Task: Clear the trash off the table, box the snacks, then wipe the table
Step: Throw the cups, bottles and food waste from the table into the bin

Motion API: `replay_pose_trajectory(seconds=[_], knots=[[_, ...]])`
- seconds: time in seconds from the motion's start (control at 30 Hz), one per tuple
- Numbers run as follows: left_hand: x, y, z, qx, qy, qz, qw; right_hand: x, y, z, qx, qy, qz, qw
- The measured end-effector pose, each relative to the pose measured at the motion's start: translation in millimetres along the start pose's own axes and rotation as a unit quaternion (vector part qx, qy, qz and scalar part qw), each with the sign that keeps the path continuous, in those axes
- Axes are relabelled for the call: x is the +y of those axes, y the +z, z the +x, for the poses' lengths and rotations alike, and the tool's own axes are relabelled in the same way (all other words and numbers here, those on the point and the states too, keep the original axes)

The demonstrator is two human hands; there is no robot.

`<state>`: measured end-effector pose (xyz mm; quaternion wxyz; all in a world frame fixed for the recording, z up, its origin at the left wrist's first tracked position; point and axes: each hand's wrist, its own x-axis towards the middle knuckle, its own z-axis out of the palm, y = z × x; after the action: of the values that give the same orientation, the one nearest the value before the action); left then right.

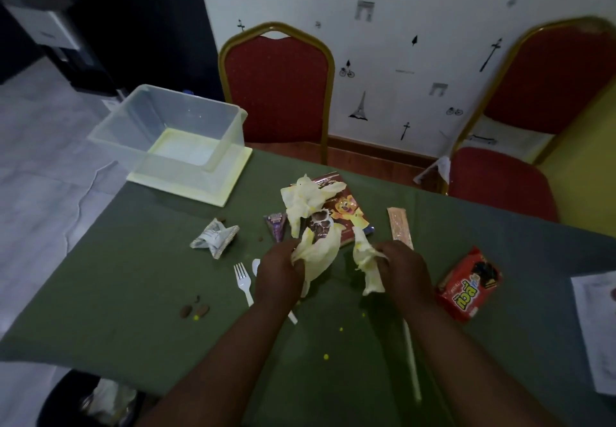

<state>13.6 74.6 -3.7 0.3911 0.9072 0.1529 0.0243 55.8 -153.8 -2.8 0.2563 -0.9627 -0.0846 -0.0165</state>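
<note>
Matte green and faintly creased, the table (133, 293) fills my feed. At its middle I see the left hand (278, 276) clenched round a crumpled, yellow-stained napkin (320, 249), while the right hand (405, 270) pinches another limp wad (365, 260). Just beyond lies a glossy snack bag (350, 213). A red biscuit packet (470, 285) sits to the right, and a clear plastic box (110, 119) is at the far left.

White wallpaper (416, 59) with Paris motifs, two red gold-framed chairs (280, 93), pale marble floor (43, 159), wooden skirting (366, 150), dim light
</note>
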Motion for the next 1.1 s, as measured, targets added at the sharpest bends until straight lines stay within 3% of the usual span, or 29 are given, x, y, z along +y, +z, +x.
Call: replay_pose_trajectory(seconds=[0.2, 0.4, 0.67, 0.83, 0.97, 1.1], knots=[[3.4, -56.5, -0.5, 0.092, -0.021, -0.092, 0.991, -57.0, -19.1, 27.7, 0.062, -0.073, 0.044, 0.994], [-24.9, -124.3, -10.7, 0.160, -0.088, -0.157, 0.971, -149.0, -21.7, 51.6, 0.010, -0.112, 0.102, 0.988], [-137.7, -238.4, -62.4, 0.314, -0.206, -0.228, 0.898, -304.8, 62.5, 39.9, -0.173, -0.209, 0.132, 0.953], [-240.1, -299.8, -142.9, 0.410, -0.320, -0.222, 0.825, -415.3, 150.7, -15.2, -0.324, -0.255, 0.140, 0.900], [-314.4, -319.7, -203.7, 0.445, -0.404, -0.226, 0.767, -483.3, 224.2, -80.4, -0.428, -0.242, 0.174, 0.853], [-392.3, -299.9, -244.1, 0.432, -0.493, -0.265, 0.708, -514.0, 312.6, -143.5, -0.513, -0.209, 0.153, 0.818]])
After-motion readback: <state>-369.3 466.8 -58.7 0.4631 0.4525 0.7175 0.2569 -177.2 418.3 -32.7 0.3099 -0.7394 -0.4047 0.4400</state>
